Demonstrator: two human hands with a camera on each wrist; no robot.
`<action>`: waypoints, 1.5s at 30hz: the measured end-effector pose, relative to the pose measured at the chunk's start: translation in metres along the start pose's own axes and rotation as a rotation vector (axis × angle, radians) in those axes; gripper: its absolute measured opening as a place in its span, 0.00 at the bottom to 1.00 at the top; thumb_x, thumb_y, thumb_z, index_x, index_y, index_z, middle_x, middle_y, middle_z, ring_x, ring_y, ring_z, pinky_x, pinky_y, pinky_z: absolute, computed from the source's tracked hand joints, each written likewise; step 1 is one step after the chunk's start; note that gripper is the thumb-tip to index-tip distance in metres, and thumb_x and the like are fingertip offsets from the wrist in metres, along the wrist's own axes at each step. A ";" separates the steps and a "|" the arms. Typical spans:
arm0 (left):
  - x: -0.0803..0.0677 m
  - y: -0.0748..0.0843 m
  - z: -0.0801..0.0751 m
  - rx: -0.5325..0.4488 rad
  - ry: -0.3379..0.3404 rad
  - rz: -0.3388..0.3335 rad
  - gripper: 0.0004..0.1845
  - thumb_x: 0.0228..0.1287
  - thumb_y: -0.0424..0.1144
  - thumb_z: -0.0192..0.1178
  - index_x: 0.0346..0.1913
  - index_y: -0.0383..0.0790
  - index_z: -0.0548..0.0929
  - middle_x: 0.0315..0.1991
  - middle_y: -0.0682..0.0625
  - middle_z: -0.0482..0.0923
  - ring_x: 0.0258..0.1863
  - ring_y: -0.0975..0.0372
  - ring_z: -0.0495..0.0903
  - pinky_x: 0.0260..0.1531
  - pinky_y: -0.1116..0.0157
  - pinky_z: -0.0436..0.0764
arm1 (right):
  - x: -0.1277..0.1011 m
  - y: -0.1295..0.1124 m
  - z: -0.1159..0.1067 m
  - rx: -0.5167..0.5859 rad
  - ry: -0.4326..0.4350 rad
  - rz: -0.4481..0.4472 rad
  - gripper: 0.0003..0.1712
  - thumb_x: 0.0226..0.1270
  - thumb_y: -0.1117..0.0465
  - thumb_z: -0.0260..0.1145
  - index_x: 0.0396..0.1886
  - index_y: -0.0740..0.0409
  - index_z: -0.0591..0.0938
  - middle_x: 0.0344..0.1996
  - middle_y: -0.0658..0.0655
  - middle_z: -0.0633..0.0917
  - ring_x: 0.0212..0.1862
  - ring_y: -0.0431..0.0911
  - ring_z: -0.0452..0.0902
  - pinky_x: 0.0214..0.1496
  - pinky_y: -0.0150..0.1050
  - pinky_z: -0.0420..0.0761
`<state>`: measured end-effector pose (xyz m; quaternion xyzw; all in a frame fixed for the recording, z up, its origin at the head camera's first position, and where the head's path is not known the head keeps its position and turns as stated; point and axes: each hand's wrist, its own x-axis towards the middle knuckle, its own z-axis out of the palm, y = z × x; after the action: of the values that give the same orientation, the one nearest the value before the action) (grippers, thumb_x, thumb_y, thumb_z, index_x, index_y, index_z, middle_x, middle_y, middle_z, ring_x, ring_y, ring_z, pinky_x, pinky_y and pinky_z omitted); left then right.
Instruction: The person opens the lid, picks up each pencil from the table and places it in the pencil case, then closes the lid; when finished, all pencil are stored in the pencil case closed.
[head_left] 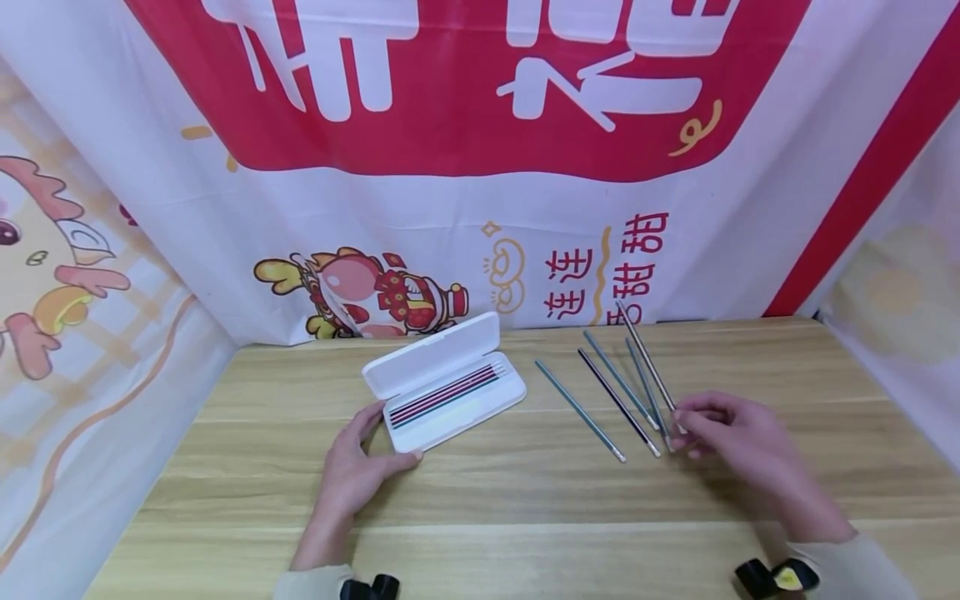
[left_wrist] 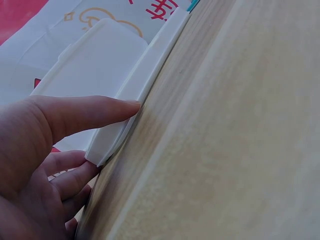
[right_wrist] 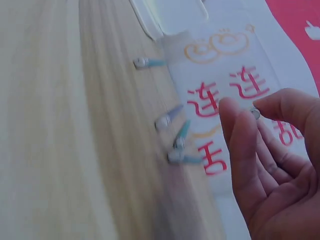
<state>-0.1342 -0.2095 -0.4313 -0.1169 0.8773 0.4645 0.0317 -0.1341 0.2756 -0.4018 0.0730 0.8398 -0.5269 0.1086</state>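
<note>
A red-and-white printed banner [head_left: 465,125] fills the upper half of the head view, hanging behind a pale wooden surface [head_left: 525,517] that takes up the lower half.

Left of centre on that surface lies the white case [head_left: 442,379], its lid swung open toward the banner, with several thin sticks already lying side by side in the tray. The left hand [head_left: 352,475], at lower left of centre, steadies the case: thumb along its near edge, fingers round the near-left corner, a light holding grip that the left wrist view confirms.

Right of centre, four loose sticks [head_left: 611,400] lie fanned on the surface, well apart from the case.

The right hand [head_left: 738,442], at lower right, pinches one stick [head_left: 647,367] by its near end between thumb and fingertips, the far end slanting up toward the banner.

To do this step well, I judge the pinch should stay close to the end, the stick be turned parallel to those in the tray, and the left hand keep the case from sliding.
</note>
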 end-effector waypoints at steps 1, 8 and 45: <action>0.000 0.000 0.000 0.002 0.000 0.000 0.56 0.49 0.46 0.86 0.82 0.49 0.68 0.83 0.40 0.67 0.86 0.40 0.56 0.83 0.32 0.51 | 0.001 -0.004 0.004 -0.007 -0.011 -0.018 0.25 0.83 0.52 0.65 0.65 0.67 0.80 0.45 0.58 0.92 0.42 0.44 0.90 0.43 0.37 0.92; 0.002 0.000 0.001 0.009 0.006 -0.002 0.56 0.48 0.47 0.86 0.81 0.50 0.68 0.83 0.41 0.67 0.86 0.40 0.56 0.83 0.31 0.52 | 0.012 -0.028 0.028 -0.096 -0.071 -0.157 0.18 0.81 0.54 0.67 0.59 0.62 0.84 0.42 0.59 0.91 0.40 0.48 0.86 0.40 0.37 0.90; 0.000 0.001 -0.002 0.011 0.020 -0.009 0.54 0.47 0.45 0.86 0.79 0.51 0.71 0.81 0.39 0.69 0.84 0.38 0.59 0.82 0.30 0.54 | 0.111 -0.124 0.156 -0.317 -0.087 -0.438 0.06 0.73 0.65 0.71 0.44 0.56 0.93 0.42 0.55 0.92 0.46 0.47 0.85 0.52 0.44 0.87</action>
<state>-0.1348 -0.2106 -0.4296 -0.1253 0.8795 0.4584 0.0258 -0.2543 0.0819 -0.3885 -0.1509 0.9020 -0.4026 0.0382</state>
